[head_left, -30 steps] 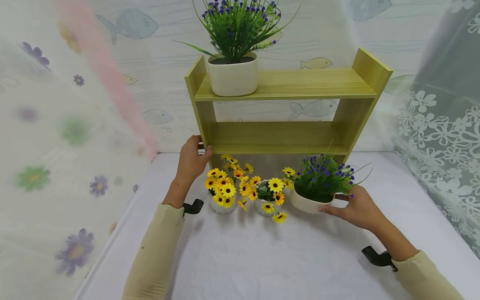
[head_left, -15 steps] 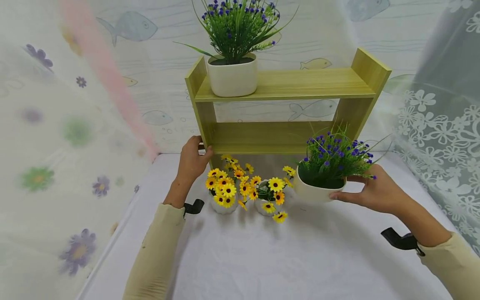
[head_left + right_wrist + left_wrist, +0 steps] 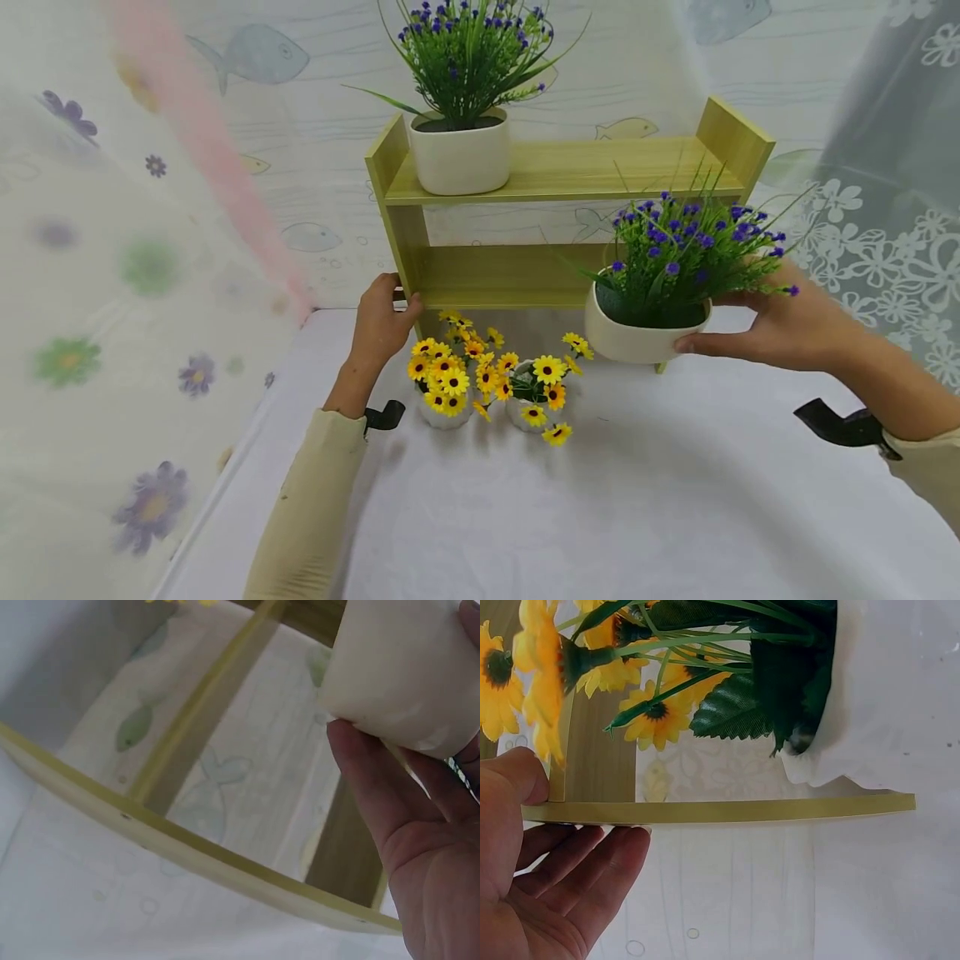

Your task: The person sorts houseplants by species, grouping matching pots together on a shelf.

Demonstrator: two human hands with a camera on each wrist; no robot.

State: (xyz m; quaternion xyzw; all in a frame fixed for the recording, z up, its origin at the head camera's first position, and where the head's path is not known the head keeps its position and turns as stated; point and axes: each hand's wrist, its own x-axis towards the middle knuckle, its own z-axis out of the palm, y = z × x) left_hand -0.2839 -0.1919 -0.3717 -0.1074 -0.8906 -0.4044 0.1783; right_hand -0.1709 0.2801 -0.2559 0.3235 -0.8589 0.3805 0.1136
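My right hand (image 3: 795, 325) grips the right end of a white oval flowerpot (image 3: 645, 340) planted with purple flowers and grassy leaves. The pot is in the air in front of the shelf's right side, above table height. In the right wrist view, fingers (image 3: 367, 772) lie under and along the pot (image 3: 409, 675). At the left, my left hand (image 3: 382, 321) pinches the side panel of the wooden shelf (image 3: 510, 275); in the left wrist view the thumb (image 3: 525, 772) is on one face of the panel (image 3: 742, 810) and the fingers are on the other.
A matching white pot (image 3: 461, 158) of purple flowers stands on the top shelf, left end. Two small pots of yellow flowers (image 3: 453, 382) (image 3: 549, 369) stand on the white tablecloth (image 3: 480, 517) before the shelf. A patterned curtain (image 3: 225, 192) hangs behind and beside it.
My right hand has lifted the pot of purple flowers from near the table, up and slightly right, to the height of the middle shelf. The left hand has stayed on the side panel.
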